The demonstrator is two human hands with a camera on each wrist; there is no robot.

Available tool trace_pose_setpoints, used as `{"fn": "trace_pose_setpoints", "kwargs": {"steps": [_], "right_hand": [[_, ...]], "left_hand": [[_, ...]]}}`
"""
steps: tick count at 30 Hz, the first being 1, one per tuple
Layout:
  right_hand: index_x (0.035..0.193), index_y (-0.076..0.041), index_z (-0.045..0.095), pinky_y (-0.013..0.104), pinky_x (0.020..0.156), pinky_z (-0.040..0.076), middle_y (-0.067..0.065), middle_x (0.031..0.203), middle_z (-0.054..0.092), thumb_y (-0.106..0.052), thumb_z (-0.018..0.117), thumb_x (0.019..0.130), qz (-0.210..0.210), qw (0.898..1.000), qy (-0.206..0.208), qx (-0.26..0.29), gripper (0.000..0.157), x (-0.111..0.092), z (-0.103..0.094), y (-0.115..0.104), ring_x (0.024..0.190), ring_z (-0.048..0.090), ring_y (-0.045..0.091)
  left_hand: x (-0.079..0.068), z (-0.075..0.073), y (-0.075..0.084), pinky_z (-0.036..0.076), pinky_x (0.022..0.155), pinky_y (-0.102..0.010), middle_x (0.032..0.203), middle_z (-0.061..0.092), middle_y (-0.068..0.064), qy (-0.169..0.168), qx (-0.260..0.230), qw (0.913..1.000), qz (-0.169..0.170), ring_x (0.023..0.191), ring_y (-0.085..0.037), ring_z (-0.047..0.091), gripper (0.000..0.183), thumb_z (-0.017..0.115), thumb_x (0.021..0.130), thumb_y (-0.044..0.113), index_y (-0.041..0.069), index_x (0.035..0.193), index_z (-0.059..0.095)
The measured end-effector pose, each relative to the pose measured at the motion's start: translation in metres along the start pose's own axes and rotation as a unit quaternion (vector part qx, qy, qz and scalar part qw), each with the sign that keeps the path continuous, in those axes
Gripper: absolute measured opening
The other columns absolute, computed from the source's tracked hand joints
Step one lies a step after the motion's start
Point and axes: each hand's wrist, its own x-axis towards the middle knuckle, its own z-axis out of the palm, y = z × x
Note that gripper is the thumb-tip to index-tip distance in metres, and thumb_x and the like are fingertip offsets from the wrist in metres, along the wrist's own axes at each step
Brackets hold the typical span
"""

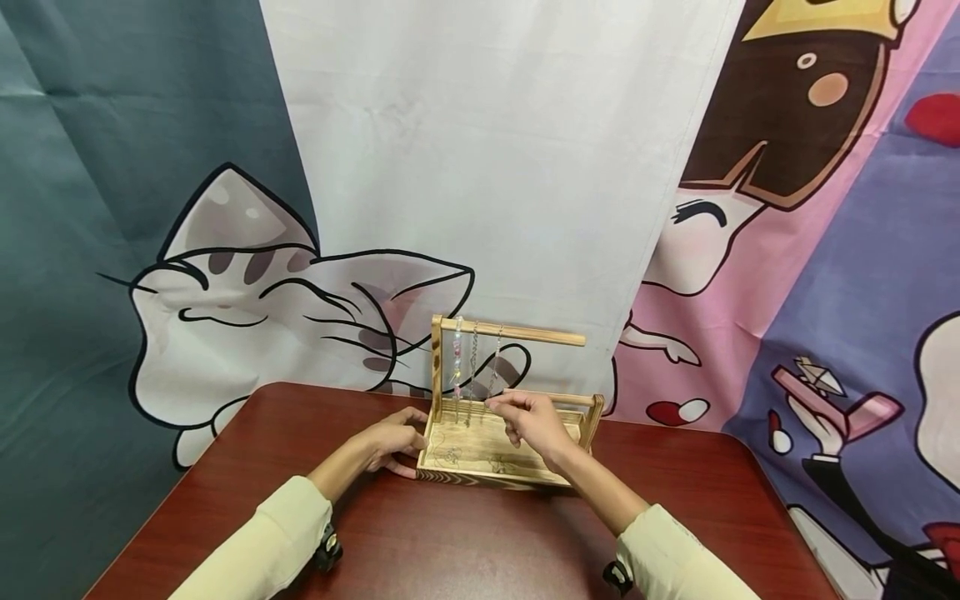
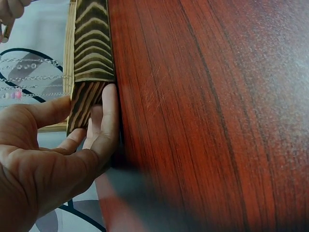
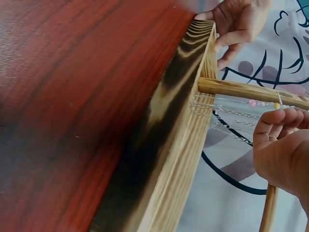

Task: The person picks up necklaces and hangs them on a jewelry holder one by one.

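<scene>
while the left hand point(image 1: 393, 440) grips the left end of the wooden stand point(image 1: 487, 480), the necklaces point(image 1: 457, 354) could tangle if the right hand point(image 1: 531, 421), its hold unclear, snags one.

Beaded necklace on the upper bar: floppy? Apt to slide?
The beaded necklace is probably floppy: it hangs down, draped over the upper bar. It may slide off the bar's right end, which looks unsupported.

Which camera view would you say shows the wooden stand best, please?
The head view, since it shows the wooden stand nearly whole, with its tray and upper bar. The left wrist view shows mainly one end of the tray; the right wrist view shows a long tray wall close up and parts of the frame.
</scene>
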Motion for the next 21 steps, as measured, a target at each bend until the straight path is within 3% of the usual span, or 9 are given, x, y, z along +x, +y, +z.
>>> {"fn": "trace_pose_setpoints", "kwargs": {"steps": [6,10,14,21], "right_hand": [[0.131,0.012,0.075,0.022,0.061,0.060,-0.003,0.073,0.070,-0.010,0.071,0.108,0.009,1.000,-0.009,0.005,0.032,-0.002,-0.002,0.011,0.062,0.063,0.008],[0.134,0.014,0.072,0.022,0.064,0.063,-0.001,0.074,0.069,-0.010,0.071,0.109,0.014,1.000,-0.014,0.008,0.035,-0.003,-0.004,0.019,0.064,0.067,0.008],[0.132,0.015,0.072,0.030,0.074,0.070,0.003,0.083,0.076,-0.009,0.071,0.108,0.018,0.999,-0.029,0.009,0.034,-0.004,-0.006,0.028,0.072,0.074,0.011],[0.122,0.014,0.077,0.050,0.091,0.072,0.033,0.110,0.081,-0.007,0.069,0.106,-0.001,0.996,-0.073,-0.046,0.028,-0.009,-0.012,0.046,0.094,0.083,0.036]], "left_hand": [[-0.002,0.000,0.000,0.072,0.076,-0.047,0.120,0.074,-0.022,-0.001,-0.004,1.0000,-0.002,0.107,-0.029,0.076,0.061,0.064,0.099,-0.001,0.004,0.157,0.044],[-0.002,-0.001,0.000,0.072,0.076,-0.047,0.120,0.075,-0.022,-0.001,-0.004,1.0000,-0.001,0.106,-0.029,0.076,0.060,0.064,0.100,0.000,0.003,0.156,0.043],[-0.003,-0.001,0.002,0.072,0.077,-0.048,0.121,0.074,-0.023,0.000,-0.003,1.0000,-0.001,0.107,-0.029,0.076,0.060,0.064,0.100,0.000,0.003,0.156,0.044],[-0.002,0.000,0.002,0.072,0.077,-0.049,0.121,0.073,-0.023,0.000,-0.005,1.0000,-0.001,0.107,-0.029,0.076,0.061,0.064,0.099,-0.001,0.002,0.157,0.044]]}}
